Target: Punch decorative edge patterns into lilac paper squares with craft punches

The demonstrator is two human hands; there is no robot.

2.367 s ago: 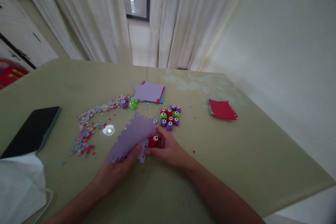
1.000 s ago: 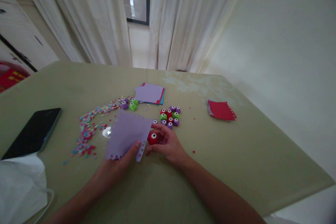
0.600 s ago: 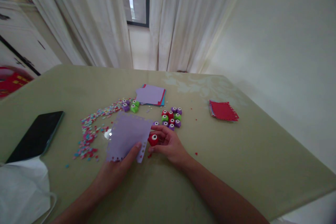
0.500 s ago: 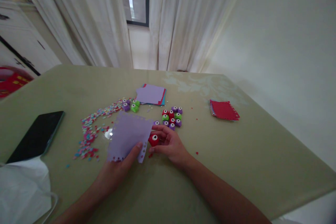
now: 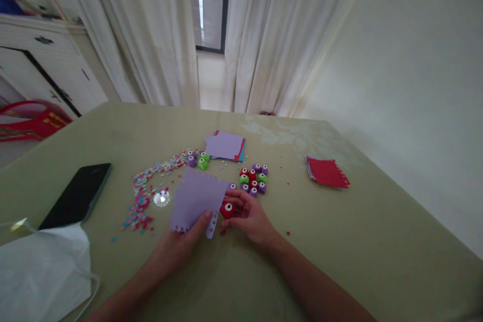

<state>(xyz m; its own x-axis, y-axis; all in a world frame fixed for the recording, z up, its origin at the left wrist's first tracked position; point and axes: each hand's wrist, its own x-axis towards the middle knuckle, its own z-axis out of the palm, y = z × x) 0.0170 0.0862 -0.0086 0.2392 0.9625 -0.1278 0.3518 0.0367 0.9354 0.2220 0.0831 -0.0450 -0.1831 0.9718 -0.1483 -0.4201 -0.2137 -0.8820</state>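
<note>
A square of purple paper is gripped between the thumb and fingers of my left hand. Small shapes are cut along its edges, with a row of holes near the right side. My right hand pinches a red craft punch with a heart mark on its white button, right at the paper's right edge. Whether the paper lies inside the punch's slot I cannot tell. Beyond my right hand stands a group of red, green and purple craft punches. Several more punches sit behind the paper.
Paper sheets are stacked at the back; a red-topped stack of edge-cut squares lies right. Confetti curves along the left, near a clear round piece. A phone and a white face mask lie at far left.
The view has shifted, so everything sits a little further right and lower. Both hands keep hold of the paper and the red punch, with little change between them.
</note>
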